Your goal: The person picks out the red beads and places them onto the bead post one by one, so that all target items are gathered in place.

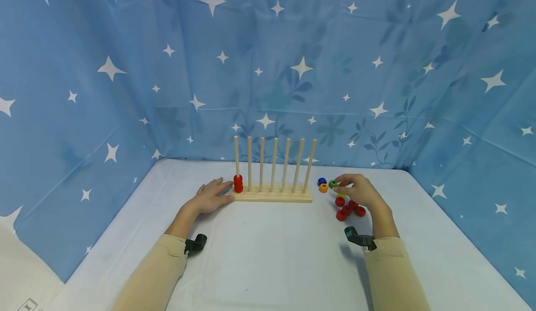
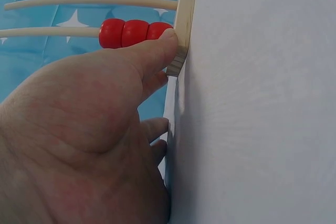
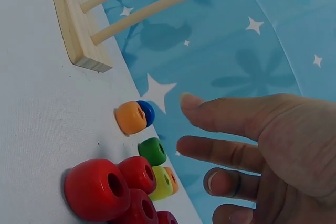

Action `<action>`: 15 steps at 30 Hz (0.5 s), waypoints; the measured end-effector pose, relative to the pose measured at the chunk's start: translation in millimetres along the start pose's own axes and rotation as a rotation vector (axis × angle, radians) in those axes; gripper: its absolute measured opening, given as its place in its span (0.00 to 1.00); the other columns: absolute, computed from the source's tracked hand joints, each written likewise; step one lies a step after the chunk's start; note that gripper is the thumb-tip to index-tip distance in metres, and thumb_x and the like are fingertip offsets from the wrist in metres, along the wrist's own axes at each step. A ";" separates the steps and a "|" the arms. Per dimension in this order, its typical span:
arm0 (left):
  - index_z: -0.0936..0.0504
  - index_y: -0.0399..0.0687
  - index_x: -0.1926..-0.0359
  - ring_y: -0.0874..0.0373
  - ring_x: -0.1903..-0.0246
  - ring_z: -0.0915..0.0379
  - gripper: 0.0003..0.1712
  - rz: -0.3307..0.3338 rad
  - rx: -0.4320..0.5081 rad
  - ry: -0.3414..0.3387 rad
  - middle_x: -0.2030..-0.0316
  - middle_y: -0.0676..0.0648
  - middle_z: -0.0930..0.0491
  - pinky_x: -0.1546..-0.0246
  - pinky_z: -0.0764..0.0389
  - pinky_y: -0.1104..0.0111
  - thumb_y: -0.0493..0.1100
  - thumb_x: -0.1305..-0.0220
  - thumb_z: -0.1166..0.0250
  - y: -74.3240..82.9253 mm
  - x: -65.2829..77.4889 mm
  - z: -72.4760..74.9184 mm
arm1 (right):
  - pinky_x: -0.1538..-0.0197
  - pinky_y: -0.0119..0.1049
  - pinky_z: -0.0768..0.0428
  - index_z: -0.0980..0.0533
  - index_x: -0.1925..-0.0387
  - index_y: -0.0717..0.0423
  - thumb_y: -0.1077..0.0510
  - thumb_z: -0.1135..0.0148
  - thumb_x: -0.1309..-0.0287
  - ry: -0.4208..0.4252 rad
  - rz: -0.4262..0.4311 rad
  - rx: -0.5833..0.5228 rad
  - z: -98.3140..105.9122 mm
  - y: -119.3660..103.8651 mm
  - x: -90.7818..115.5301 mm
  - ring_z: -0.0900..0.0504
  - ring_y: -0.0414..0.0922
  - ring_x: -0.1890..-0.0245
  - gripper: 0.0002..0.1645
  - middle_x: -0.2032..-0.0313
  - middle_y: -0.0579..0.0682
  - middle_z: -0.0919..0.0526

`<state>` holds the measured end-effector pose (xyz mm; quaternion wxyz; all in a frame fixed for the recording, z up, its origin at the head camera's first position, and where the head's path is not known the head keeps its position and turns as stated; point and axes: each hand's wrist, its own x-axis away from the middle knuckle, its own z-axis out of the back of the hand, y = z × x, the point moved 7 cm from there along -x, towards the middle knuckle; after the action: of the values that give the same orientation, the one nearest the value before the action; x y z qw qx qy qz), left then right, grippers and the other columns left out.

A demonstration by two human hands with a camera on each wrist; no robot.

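Note:
A wooden peg rack (image 1: 272,198) with several upright rods stands toward the back of the table. Three red beads (image 2: 135,32) are stacked on its leftmost rod. At that left end my left hand (image 1: 211,196) pinches the base, thumb in front by the lowest bead, index finger behind; its other fingers spread loosely. To the right, my right hand (image 1: 359,189) hovers over loose beads, thumb and fingers apart with nothing between them. Nearest its fingertips is a green bead (image 3: 152,151). A yellow bead (image 3: 161,183) and several loose red beads (image 3: 97,190) lie below the hand.
An orange bead (image 1: 323,188) and a blue bead (image 1: 321,181) lie between the rack and the right hand. Another orange bead (image 3: 171,180) shows past the yellow one. White cloth covers the table (image 1: 268,255); a blue starry curtain (image 1: 268,69) hangs close behind the rack.

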<state>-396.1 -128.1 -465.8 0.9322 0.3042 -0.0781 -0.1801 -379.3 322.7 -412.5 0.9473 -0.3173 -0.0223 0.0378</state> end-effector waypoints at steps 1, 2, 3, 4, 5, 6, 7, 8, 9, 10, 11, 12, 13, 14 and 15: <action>0.39 0.51 0.19 0.31 0.19 0.64 0.38 0.000 -0.002 -0.002 0.18 0.32 0.53 0.23 0.67 0.33 0.58 0.22 0.42 -0.2 -0.2 -0.2 | 0.47 0.56 0.18 0.20 0.37 0.56 0.50 0.33 0.31 -0.007 -0.007 0.001 -0.7 0.8 -0.2 0.22 0.58 0.46 0.26 0.42 0.62 0.19; 0.39 0.51 0.19 0.31 0.19 0.64 0.39 -0.002 -0.007 -0.003 0.18 0.31 0.53 0.23 0.67 0.33 0.58 0.22 0.42 -0.3 -0.4 -0.6 | 0.47 0.56 0.18 0.20 0.38 0.57 0.50 0.33 0.31 -0.013 -0.008 0.009 -1.3 1.1 -0.5 0.22 0.58 0.46 0.25 0.42 0.62 0.19; 0.39 0.51 0.19 0.30 0.19 0.64 0.39 -0.004 -0.012 -0.004 0.18 0.31 0.53 0.23 0.66 0.32 0.58 0.22 0.42 -0.5 -0.5 -0.8 | 0.46 0.57 0.18 0.20 0.38 0.58 0.50 0.33 0.31 -0.019 -0.011 0.018 -2.0 1.6 -0.7 0.21 0.58 0.47 0.25 0.43 0.62 0.18; 0.39 0.51 0.19 0.30 0.19 0.64 0.39 -0.004 -0.015 -0.005 0.18 0.31 0.53 0.23 0.66 0.32 0.59 0.22 0.42 -0.8 -0.6 -1.0 | 0.46 0.58 0.18 0.20 0.39 0.58 0.51 0.32 0.32 -0.025 -0.013 0.026 -2.7 1.9 -1.0 0.20 0.57 0.48 0.25 0.44 0.62 0.18; 0.39 0.51 0.19 0.30 0.19 0.64 0.39 -0.002 -0.015 -0.007 0.18 0.31 0.53 0.23 0.66 0.32 0.58 0.22 0.42 -1.3 -0.4 -0.9 | 0.46 0.58 0.18 0.19 0.39 0.59 0.51 0.32 0.32 -0.030 -0.015 0.036 -3.4 2.2 -1.3 0.19 0.56 0.49 0.25 0.44 0.63 0.18; 0.39 0.51 0.19 0.31 0.19 0.64 0.39 0.000 -0.014 -0.009 0.18 0.32 0.54 0.23 0.67 0.32 0.58 0.22 0.42 -1.4 -0.3 -0.8 | 0.46 0.58 0.18 0.19 0.39 0.60 0.51 0.32 0.32 -0.033 -0.015 0.046 -3.9 2.2 -1.5 0.19 0.56 0.51 0.25 0.45 0.63 0.18; 0.39 0.51 0.19 0.31 0.19 0.64 0.39 -0.001 -0.015 -0.009 0.18 0.32 0.54 0.23 0.67 0.32 0.58 0.22 0.42 -1.5 -0.3 -0.6 | 0.46 0.58 0.18 0.19 0.39 0.60 0.51 0.31 0.33 -0.035 -0.019 0.055 -4.2 2.4 -1.6 0.18 0.55 0.52 0.25 0.46 0.63 0.17; 0.39 0.51 0.19 0.31 0.19 0.64 0.39 -0.001 -0.014 -0.009 0.18 0.32 0.54 0.23 0.67 0.32 0.58 0.22 0.42 -1.6 -0.1 -0.4 | 0.46 0.57 0.18 0.19 0.39 0.60 0.51 0.31 0.33 -0.036 -0.022 0.062 -4.5 2.6 -1.4 0.18 0.55 0.53 0.25 0.47 0.62 0.17; 0.39 0.51 0.19 0.31 0.19 0.65 0.39 0.000 -0.011 -0.008 0.18 0.32 0.54 0.23 0.67 0.32 0.58 0.22 0.42 -1.7 0.0 0.0 | 0.46 0.57 0.17 0.19 0.39 0.59 0.51 0.30 0.34 -0.039 -0.031 0.063 -4.8 3.4 -1.3 0.18 0.54 0.53 0.26 0.47 0.62 0.17; 0.39 0.51 0.19 0.31 0.19 0.65 0.39 0.003 -0.006 -0.008 0.18 0.32 0.54 0.23 0.68 0.33 0.58 0.22 0.42 -1.9 0.0 0.2 | 0.47 0.57 0.17 0.20 0.39 0.59 0.51 0.30 0.34 -0.041 -0.039 0.066 -5.0 4.0 -1.1 0.18 0.54 0.53 0.26 0.47 0.62 0.17; 0.39 0.51 0.19 0.31 0.19 0.65 0.39 0.002 -0.004 -0.006 0.18 0.32 0.54 0.23 0.68 0.33 0.57 0.22 0.42 -2.0 -0.1 0.5 | 0.47 0.57 0.17 0.20 0.39 0.59 0.51 0.29 0.34 -0.045 -0.048 0.067 -5.3 4.7 -0.6 0.18 0.54 0.53 0.27 0.47 0.62 0.16; 0.39 0.51 0.19 0.31 0.19 0.65 0.39 0.002 -0.001 -0.006 0.18 0.32 0.54 0.23 0.68 0.33 0.57 0.22 0.42 -2.1 -0.5 0.4 | 0.47 0.57 0.17 0.20 0.39 0.59 0.51 0.29 0.35 -0.048 -0.057 0.069 -5.3 5.8 -0.1 0.18 0.55 0.53 0.27 0.47 0.62 0.16; 0.39 0.51 0.19 0.31 0.19 0.65 0.39 -0.001 -0.002 -0.005 0.18 0.32 0.54 0.23 0.68 0.33 0.57 0.22 0.42 -2.0 -0.7 0.5 | 0.46 0.58 0.17 0.19 0.39 0.59 0.51 0.29 0.35 -0.051 -0.067 0.070 -5.3 7.0 0.6 0.18 0.55 0.52 0.27 0.47 0.62 0.16; 0.39 0.51 0.19 0.31 0.19 0.65 0.38 -0.003 0.000 -0.006 0.18 0.32 0.54 0.23 0.68 0.33 0.57 0.22 0.42 -1.9 -0.9 0.3 | 0.46 0.59 0.17 0.20 0.39 0.59 0.51 0.28 0.35 -0.057 -0.073 0.073 -5.2 8.1 1.5 0.18 0.55 0.52 0.28 0.47 0.62 0.15; 0.39 0.51 0.19 0.31 0.19 0.65 0.39 -0.006 0.002 -0.007 0.18 0.32 0.54 0.23 0.68 0.33 0.57 0.22 0.41 -1.5 -1.2 0.0 | 0.46 0.60 0.18 0.20 0.39 0.59 0.51 0.28 0.36 -0.062 -0.080 0.073 -5.7 9.7 2.1 0.17 0.55 0.52 0.28 0.47 0.63 0.15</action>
<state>-397.6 -128.8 -466.8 0.9310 0.3050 -0.0806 -0.1838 -377.3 327.2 -422.8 0.9579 -0.2799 -0.0629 0.0104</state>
